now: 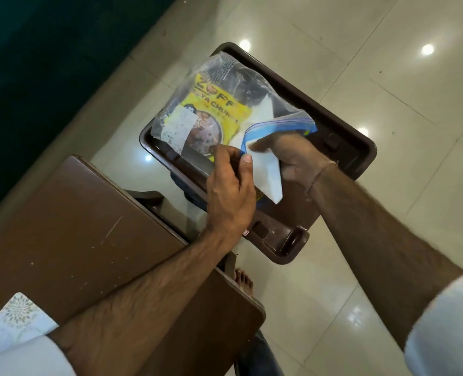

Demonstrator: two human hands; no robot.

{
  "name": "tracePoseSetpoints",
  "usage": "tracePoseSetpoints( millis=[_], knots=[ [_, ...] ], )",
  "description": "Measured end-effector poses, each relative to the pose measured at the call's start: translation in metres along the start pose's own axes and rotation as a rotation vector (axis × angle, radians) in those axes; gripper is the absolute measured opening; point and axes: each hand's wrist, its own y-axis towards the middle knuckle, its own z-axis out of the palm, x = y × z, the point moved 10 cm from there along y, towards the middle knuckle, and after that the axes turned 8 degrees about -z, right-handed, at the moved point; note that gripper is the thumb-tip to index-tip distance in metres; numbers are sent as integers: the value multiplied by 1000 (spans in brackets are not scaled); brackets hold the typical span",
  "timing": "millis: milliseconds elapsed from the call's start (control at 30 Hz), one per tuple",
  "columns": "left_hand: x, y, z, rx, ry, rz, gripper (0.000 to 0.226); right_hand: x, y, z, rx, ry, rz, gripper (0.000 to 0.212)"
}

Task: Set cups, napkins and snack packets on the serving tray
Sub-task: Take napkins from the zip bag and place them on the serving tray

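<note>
Both hands work at a clear zip bag (pixel 225 104) on the brown tray (pixel 341 123): the left hand (pixel 231 183) pinches its mouth, the right hand (pixel 292 156) grips a white napkin (pixel 268 175), so the snack packet (pixel 216 115) remains bagged and no cups show.

one head view only, looking steeply down and forward from close above the hands. the tray (pixel 341 126) fills the frame centre, floor (pixel 387 63) at right, table (pixel 89 226) lower left.

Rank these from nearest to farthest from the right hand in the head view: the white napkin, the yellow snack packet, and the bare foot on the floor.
1. White napkin: pinched in the right hand itself.
2. Yellow snack packet: left of that hand, inside the clear bag on the tray.
3. Bare foot: on the floor, below the tray.
</note>
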Motion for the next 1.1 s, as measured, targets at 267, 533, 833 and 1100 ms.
tracePoseSetpoints(
  millis=[267,533,833,1100],
  knots=[
    [30,7,10,8,-20,-309,14,-6,-82,-76,52,-244,15,20],
    [29,-41,29,473,-589,-641,40,5,-135,-60,281,-59,-52,38],
    [38,-75,-12,579,-725,-713,35,-6,-146,-8,164,-312,-219,45],
    [56,-84,-50,561,-772,-696,46,-23,-155,18,132,-44,-208,17]
  ],
)
